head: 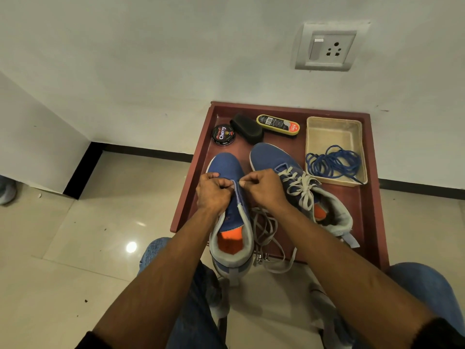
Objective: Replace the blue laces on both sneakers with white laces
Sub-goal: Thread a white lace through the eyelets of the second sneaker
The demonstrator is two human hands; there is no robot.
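Observation:
Two blue sneakers stand on a red-brown tray (pixel 372 197). The right sneaker (pixel 271 157) is laced with a white lace (pixel 299 187) tied in a bow. The left sneaker (pixel 226 165) has an orange insole, and its eyelets are hidden behind my hands. My left hand (pixel 214 192) and my right hand (pixel 264 190) each pinch the sneaker's upper at either side of the tongue. A loose white lace (pixel 266 230) trails beside it over the tray's front edge. The blue laces (pixel 332 161) lie coiled in a beige plastic box (pixel 334 127).
At the tray's back lie a black polish tin (pixel 223 135), a black sponge (pixel 247 128) and a yellow shoe-shine sponge case (pixel 278 125). The wall, with a socket (pixel 325 47), rises right behind the tray. Tiled floor spreads to the left; my jeans-clad knees flank the tray's front.

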